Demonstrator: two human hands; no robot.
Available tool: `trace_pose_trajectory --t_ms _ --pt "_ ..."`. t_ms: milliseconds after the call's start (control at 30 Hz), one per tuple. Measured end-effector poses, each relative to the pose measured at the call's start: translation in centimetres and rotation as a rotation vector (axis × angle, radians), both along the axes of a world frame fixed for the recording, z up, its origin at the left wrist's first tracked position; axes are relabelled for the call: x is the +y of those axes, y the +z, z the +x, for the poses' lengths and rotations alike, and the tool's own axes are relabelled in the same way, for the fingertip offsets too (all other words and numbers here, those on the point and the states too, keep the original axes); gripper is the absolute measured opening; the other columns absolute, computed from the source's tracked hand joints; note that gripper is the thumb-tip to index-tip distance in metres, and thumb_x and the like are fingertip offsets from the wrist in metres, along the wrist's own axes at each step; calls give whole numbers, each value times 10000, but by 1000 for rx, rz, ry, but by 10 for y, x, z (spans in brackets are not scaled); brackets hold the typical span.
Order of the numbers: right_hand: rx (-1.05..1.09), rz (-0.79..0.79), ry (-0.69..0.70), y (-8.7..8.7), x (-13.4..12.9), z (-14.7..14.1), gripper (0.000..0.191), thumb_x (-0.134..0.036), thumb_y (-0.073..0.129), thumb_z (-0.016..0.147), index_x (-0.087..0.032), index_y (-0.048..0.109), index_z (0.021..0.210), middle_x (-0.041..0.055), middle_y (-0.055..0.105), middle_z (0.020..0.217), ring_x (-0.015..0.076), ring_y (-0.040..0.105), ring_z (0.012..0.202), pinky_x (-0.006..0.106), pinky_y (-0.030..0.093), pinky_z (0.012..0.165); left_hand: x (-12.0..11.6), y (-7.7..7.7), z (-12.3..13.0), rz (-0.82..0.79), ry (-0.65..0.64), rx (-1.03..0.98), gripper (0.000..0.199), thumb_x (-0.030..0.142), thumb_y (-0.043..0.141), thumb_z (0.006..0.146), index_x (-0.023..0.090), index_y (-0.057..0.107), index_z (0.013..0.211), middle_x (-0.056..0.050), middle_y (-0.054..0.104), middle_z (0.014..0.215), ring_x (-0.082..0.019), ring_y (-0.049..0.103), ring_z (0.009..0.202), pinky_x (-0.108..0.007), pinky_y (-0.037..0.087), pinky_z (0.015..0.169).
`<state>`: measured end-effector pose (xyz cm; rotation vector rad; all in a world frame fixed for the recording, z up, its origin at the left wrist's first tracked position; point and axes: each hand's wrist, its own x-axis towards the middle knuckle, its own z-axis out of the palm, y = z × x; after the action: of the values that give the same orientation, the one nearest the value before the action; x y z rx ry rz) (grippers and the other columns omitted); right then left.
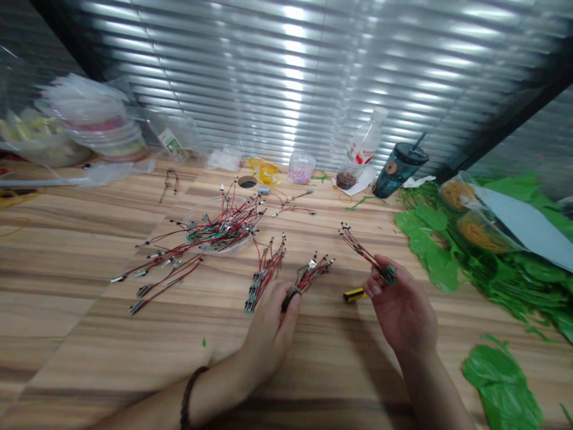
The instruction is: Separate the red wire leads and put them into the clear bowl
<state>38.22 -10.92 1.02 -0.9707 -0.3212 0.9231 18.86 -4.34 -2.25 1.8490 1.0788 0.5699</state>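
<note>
Low over the wooden table [111, 346], my left hand [273, 319] has its fingers closed round a bundle of wired boards [311, 275], whose red and black wires point away. Beside it on the left lies a group of green circuit boards [253, 292] with similar wires. My right hand [400, 301] pinches a small green board [388, 274], its wires reaching up and to the left. Farther left, a tangled pile of wired parts [224, 230] spreads over and around a clear round dish.
A yellow and black tool [354, 294] lies beside my right hand. Green plastic sheets [505, 269] cover the right side. At the back stand a plastic bottle [363, 146], a dark tumbler [398, 170] and a small tub [301, 168]. Stacked plastic containers [101, 128] are at back left.
</note>
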Motion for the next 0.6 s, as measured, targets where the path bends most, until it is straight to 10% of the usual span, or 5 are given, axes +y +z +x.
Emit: trace_pose_trajectory --t_ms 400,600 --pt "149 -62 278 -6 3 -19 231 -233 731 659 -213 643 871 38 675 836 141 608 704 258 485 649 8 -6 -7 272 -93 364 360 334 407 864 100 435 1136 -65 611 839 -91 558 664 -182 423 602" --pt "122 -74 319 -18 2 -23 275 -212 792 615 -203 625 833 34 694 864 135 627 751 241 497 672 10 16 -11 526 -60 472 300 359 398 871 157 619 882 -78 640 834 -165 597 806 -241 447 682"
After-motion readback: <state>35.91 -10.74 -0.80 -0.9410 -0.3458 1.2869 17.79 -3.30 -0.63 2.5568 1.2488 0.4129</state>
